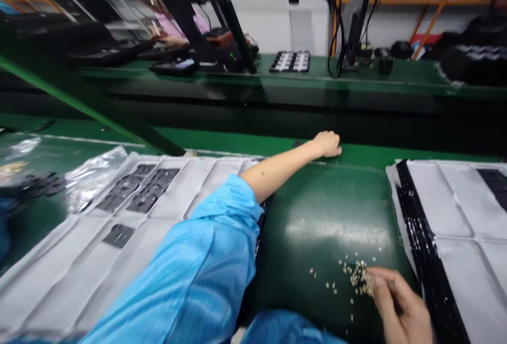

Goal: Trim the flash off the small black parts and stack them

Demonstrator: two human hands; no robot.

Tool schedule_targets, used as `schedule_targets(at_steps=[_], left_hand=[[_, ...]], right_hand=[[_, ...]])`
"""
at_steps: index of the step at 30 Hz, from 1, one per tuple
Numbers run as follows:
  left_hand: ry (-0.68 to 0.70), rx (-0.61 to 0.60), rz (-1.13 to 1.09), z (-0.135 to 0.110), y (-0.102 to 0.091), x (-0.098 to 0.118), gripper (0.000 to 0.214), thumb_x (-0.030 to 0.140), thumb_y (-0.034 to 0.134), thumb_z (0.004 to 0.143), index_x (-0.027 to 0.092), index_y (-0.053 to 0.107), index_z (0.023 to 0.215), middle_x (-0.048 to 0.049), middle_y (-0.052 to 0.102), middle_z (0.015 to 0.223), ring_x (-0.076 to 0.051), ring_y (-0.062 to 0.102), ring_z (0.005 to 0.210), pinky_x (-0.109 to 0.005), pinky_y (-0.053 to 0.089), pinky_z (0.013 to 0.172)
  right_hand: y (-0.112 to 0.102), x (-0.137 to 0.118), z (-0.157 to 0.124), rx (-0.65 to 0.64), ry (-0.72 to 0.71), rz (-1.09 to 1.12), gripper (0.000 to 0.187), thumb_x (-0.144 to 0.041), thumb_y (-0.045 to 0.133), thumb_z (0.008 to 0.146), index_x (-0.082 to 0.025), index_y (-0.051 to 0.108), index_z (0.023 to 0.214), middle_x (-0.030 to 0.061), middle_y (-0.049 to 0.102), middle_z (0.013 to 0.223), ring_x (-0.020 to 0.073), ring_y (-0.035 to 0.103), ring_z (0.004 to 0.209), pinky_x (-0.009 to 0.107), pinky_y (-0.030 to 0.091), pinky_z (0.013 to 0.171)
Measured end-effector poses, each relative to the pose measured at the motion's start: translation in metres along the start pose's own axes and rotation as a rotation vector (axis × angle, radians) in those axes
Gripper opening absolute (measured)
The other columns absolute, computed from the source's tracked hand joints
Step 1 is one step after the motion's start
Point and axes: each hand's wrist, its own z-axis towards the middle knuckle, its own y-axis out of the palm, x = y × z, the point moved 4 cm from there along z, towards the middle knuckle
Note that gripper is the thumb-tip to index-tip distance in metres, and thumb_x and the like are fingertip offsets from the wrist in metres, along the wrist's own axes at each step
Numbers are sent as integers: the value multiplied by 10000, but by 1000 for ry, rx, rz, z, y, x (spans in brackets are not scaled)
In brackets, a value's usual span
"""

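Observation:
My left hand (328, 143) reaches across to the far edge of the green bench top, its fingers curled closed. Whatever lies inside those fingers is hidden. A small dark flat piece (298, 143) lies by that wrist. In the lower right, my right hand (404, 301) has thumb and forefinger pinched together at the edge of a loose pile of tiny pale pieces (358, 275). I cannot make out what is between these fingertips. Several more tiny pieces are scattered around the pile.
Left of my arm is a grey compartmented tray (174, 238) with black flat parts (147, 197). Another grey tray (459, 191) stands at right. Crumpled clear plastic (93, 177) lies at left, near a slanted green post (103, 114). Across the conveyor (237, 114), a person (174, 21) sits.

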Motion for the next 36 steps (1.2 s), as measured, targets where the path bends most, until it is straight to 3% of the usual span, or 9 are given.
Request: schedule_targets(at_steps=[4,7,12,16,22,24,27,31,36], left_hand=[[-73,102,-90,-26,-7,-15,412,261,385,1121,45,693,1288,-260,713,1333,-382,646,1342,-476,440,1175],[-133,163,-174,-80,0,-29,454,243,267,1151,83,661,1310,-212,755,1251,-309,715,1247,-409,494,1129],[-154,188,-312,-202,51,-30,439,164,286,1124,130,587,1441,-164,653,1519,-204,598,1459,-315,439,1240],[-178,221,-504,-263,98,15,488,198,280,1117,123,501,1546,-156,500,1682,-189,371,1633,-403,237,1380],[20,280,-912,-269,141,128,532,313,281,1130,176,464,1609,-127,490,1696,-194,385,1627,-439,271,1380],[31,360,-1018,-265,140,131,544,375,275,1136,164,504,1582,-153,540,1652,-229,474,1576,-456,349,1347],[-14,507,-994,-263,130,100,555,447,285,1135,161,554,1527,-166,593,1598,-257,548,1516,-485,390,1321],[-70,577,-867,-270,133,71,544,535,352,1119,178,583,1457,-169,533,1651,-284,418,1610,-542,272,1371],[3,592,-955,-267,164,136,505,482,276,1145,165,610,1353,-181,417,1729,-247,296,1668,-513,242,1383]], right_hand=[[-21,3,9,3,-101,-81,309,-471,652,1026,-253,795,1192,103,804,1103,288,782,995,396,652,895],[-30,17,11,25,-187,-194,429,-464,608,1050,-231,690,1401,161,716,1369,362,697,1258,578,549,1109],[-10,40,7,-6,-329,-377,690,-488,499,1089,-137,396,1675,259,457,1675,462,385,1587,769,311,1252],[23,41,11,-87,-392,-419,739,-470,457,1107,-123,263,1731,251,299,1774,453,149,1682,801,172,1290],[22,35,28,-129,-224,98,646,-511,342,1150,-221,292,1724,193,389,1747,333,443,1590,665,316,1299],[-1,40,27,-29,-179,190,652,-524,340,1150,-219,292,1723,199,386,1745,331,469,1573,649,311,1302],[-28,49,9,16,-212,110,667,-498,353,1153,-209,239,1743,200,353,1762,341,390,1620,654,256,1323],[-20,54,-23,-69,-374,-211,789,-480,457,1128,-198,100,1773,195,199,1820,385,237,1675,687,243,1327],[0,53,-36,-27,-535,-410,790,-350,415,1139,-165,-26,1768,229,128,1825,401,180,1685,732,292,1291]])
